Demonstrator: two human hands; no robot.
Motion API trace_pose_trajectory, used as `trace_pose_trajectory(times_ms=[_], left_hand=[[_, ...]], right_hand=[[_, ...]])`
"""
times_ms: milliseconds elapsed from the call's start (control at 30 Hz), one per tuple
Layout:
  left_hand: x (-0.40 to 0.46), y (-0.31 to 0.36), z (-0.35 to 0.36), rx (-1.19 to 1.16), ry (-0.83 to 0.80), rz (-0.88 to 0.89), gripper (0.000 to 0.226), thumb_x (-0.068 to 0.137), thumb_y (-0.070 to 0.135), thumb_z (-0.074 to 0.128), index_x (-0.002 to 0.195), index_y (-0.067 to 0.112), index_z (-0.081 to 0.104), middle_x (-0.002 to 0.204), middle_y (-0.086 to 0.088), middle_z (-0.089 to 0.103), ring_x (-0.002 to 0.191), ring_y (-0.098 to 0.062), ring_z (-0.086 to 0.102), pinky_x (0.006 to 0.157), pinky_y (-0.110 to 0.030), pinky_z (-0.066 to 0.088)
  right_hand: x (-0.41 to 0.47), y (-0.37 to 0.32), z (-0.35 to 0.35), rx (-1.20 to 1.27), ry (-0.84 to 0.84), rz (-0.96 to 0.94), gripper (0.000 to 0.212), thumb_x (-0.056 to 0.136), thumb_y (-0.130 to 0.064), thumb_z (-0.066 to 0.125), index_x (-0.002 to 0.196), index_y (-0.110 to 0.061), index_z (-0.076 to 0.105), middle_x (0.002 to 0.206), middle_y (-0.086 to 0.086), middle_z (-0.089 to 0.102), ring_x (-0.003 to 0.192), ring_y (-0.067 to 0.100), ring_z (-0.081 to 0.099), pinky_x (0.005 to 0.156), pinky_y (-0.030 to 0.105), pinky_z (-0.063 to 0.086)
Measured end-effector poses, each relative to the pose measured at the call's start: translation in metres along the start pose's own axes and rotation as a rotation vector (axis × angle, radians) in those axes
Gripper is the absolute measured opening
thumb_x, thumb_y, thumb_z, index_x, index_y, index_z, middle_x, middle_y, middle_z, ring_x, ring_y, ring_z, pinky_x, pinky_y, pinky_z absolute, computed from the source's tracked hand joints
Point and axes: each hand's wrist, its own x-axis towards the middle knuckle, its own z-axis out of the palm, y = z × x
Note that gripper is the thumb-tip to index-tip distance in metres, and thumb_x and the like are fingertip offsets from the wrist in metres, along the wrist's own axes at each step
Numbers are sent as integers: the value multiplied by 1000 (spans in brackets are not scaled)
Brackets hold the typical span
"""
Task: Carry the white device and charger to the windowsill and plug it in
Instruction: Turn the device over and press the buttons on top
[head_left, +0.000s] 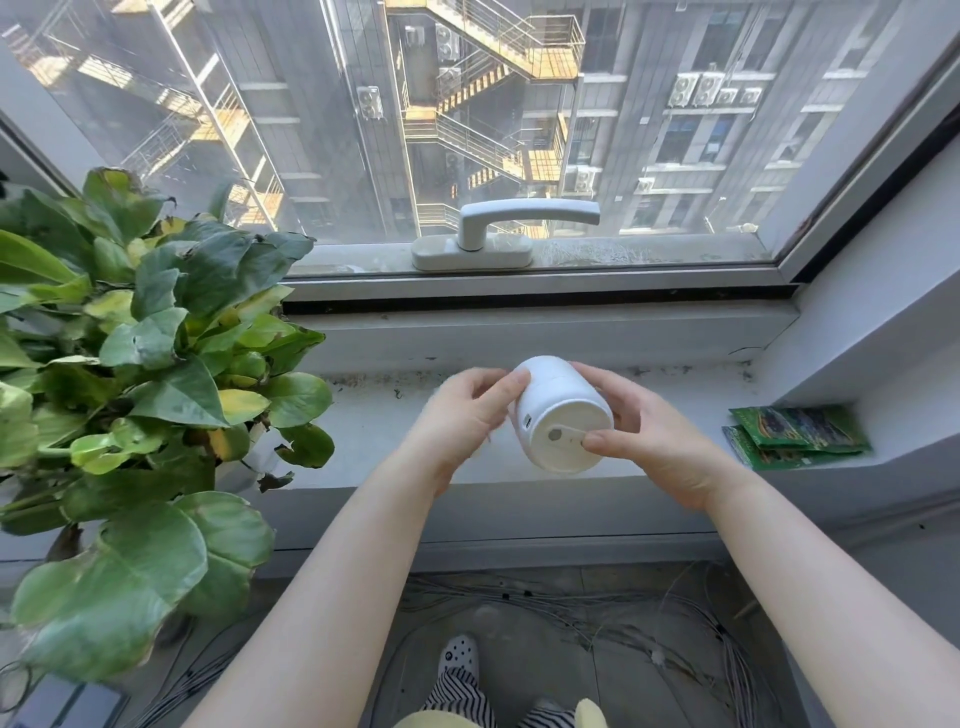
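A white cylindrical device (558, 410) is held tilted above the grey windowsill (374, 415), its flat round base turned toward me. A small port shows on its left side near the base. My left hand (462, 415) grips its left side with the fingers curled over the top. My right hand (649, 441) holds the right side, the thumb pressed on the base. No charger or cable is visible in either hand.
A large leafy green plant (130, 389) fills the left of the sill. Green packets (795, 434) lie at the sill's right end. A white window handle (498, 234) sits behind. Many thin white cables (597, 613) run over the floor below.
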Motion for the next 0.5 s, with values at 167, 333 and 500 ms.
trace_pose_trajectory(times_ms=[167, 333, 500], left_hand=[[-11, 16, -4, 221, -119, 70, 72, 75, 58, 64, 139, 28, 48, 132, 14, 59, 121, -6, 55, 96, -25, 44], [-9, 13, -8, 215, -153, 14, 77, 68, 53, 74, 134, 21, 53, 123, 8, 66, 112, -6, 63, 99, -30, 49], [-5, 4, -5, 3, -63, -67, 63, 72, 53, 69, 123, 15, 61, 118, -4, 69, 99, -17, 71, 87, -29, 57]], right_hand=[[3, -16, -3, -146, -143, 87, 57, 74, -49, 63, 130, -39, 56, 124, -2, 67, 115, 19, 62, 96, 42, 50], [10, -23, -4, -232, -149, 122, 46, 79, -59, 54, 120, -42, 62, 117, -8, 69, 112, 15, 61, 96, 46, 51], [14, -14, 0, -72, 18, 94, 59, 74, -59, 62, 128, -35, 57, 125, -10, 65, 118, 10, 59, 85, 32, 54]])
